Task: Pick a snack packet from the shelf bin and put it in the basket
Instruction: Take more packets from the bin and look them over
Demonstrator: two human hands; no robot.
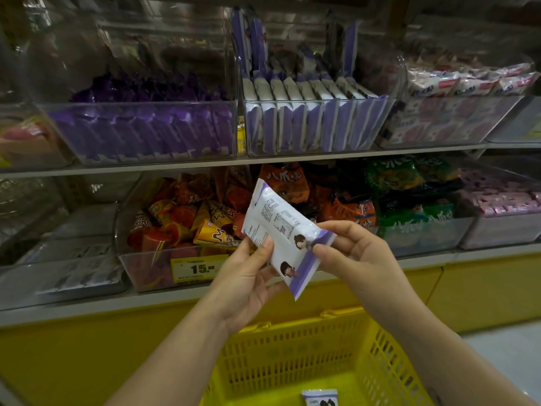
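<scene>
From my remote seat I saw three clear plastic bins on the upper shelf. The one at eleven o'clock [140,160] held dark purple foil packets [140,130]. The one at twelve o'clock [310,152] held white packets with lilac edges [310,118] standing upright in tight rows. The one at two o'clock [439,143] held pink-and-white wrapped packets [468,83] lying flat.

On the lower shelf, a clear bin at nine o'clock [146,276] was heaped with orange and red cone-shaped packets [181,218] and carried a yellow price label [199,269] on its front. To its three o'clock side lay orange bags [345,200] and then green bags [409,177].

At six o'clock stood the yellow slotted plastic basket [292,356], with one small white-and-lilac packet [319,398] lying on its floor.

The picked snack packet [281,230], a white pillow-shaped wrapper with lilac sealed ends, was at the centre of my view, above the basket and in front of the lower shelf. It was tilted, its upper end towards eleven o'clock. Its facing side showed small printed text and two cartoon figures near the lower end.

The left hand [240,288] gripped its lower long edge, thumb on the face and fingers behind. The right hand [363,259] pinched the lilac end at the packet's four o'clock side, thumb on top.
</scene>
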